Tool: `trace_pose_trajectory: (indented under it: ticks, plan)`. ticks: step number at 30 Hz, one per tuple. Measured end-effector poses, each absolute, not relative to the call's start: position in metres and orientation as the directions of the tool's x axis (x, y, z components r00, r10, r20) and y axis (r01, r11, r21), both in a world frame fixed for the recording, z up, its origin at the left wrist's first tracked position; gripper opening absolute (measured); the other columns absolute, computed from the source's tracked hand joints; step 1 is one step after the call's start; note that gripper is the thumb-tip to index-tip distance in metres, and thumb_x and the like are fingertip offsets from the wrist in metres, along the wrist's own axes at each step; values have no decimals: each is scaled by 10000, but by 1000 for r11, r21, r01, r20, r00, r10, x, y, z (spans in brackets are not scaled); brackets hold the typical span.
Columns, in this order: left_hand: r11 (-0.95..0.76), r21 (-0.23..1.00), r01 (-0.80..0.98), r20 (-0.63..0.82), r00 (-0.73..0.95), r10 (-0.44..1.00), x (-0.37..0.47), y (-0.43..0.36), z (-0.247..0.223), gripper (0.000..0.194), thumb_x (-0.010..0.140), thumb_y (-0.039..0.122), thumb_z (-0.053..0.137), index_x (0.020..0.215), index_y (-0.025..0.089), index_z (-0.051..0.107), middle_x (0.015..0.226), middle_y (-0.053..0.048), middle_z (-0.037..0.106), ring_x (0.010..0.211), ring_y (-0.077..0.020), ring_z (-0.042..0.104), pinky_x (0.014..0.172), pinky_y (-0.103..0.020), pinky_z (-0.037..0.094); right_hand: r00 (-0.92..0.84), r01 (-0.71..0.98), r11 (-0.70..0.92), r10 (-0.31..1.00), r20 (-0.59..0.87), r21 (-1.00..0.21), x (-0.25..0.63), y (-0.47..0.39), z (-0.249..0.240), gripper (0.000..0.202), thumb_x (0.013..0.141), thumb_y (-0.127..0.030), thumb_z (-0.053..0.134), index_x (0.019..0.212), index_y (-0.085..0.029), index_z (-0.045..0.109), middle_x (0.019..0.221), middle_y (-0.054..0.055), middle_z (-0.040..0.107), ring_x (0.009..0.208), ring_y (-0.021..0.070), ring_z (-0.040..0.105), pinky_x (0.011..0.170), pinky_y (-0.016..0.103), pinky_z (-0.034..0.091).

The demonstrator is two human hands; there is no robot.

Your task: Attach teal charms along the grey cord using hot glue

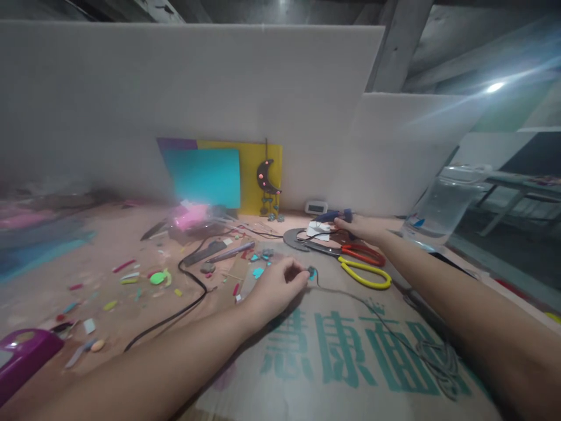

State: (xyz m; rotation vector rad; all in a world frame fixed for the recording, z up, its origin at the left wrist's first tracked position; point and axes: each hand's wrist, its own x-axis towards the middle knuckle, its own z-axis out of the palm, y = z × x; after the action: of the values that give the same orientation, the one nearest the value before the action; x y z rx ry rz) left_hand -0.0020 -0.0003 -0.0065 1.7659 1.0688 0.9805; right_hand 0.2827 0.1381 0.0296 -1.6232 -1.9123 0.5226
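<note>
My left hand (283, 283) is closed in a pinch. At its fingertips is a small dark and turquoise piece (311, 273), with a thin grey cord (359, 301) running right from it. Further back, my right hand (356, 228) is closed at the handle of a dark blue glue gun (331, 216); most of its fingers are hidden. A black cable leads toward that handle, over a white paper piece (318, 231). Scissors (366, 269) with red and yellow handles lie between my hands. Small turquoise and grey pieces (263, 255) are left of my left hand.
A moon-shaped hanging ornament (268, 177) stands against yellow and turquoise cards (205, 175) at the back. Coloured scraps and a black cable (193, 298) cover the left. A purple tool (26, 356) lies front left, a clear plastic jar (442, 204) at right, coiled cord (438, 359) in front.
</note>
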Motion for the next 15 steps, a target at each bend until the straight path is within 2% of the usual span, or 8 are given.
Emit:
trace_pose_trajectory:
  ticks: [5,9,15]
  plan:
    - [-308,908,284,207,335,919,-3,-2,-6,179,848,347,549,786,181,567,720,-5,612,670,-144,555,601,-237,401,-128,750,207,977,169,-629,266,149,28,379,880,-507,574,909,-147,691,911,131,736,775,212,646,658,272,495]
    - [-312,905,288,212,330,920,-3,-1,-6,165,844,335,552,788,181,575,737,-6,632,688,-149,576,619,-244,411,-80,753,205,972,223,-625,263,158,29,371,910,-478,538,990,-139,664,954,135,727,825,212,636,672,265,488]
    - [-329,900,286,227,335,914,-3,0,-8,166,845,335,563,796,178,587,763,-5,642,714,-148,582,641,-245,416,-18,779,141,979,202,-611,277,150,29,453,921,-521,492,1076,-119,631,886,122,716,615,149,586,559,249,456]
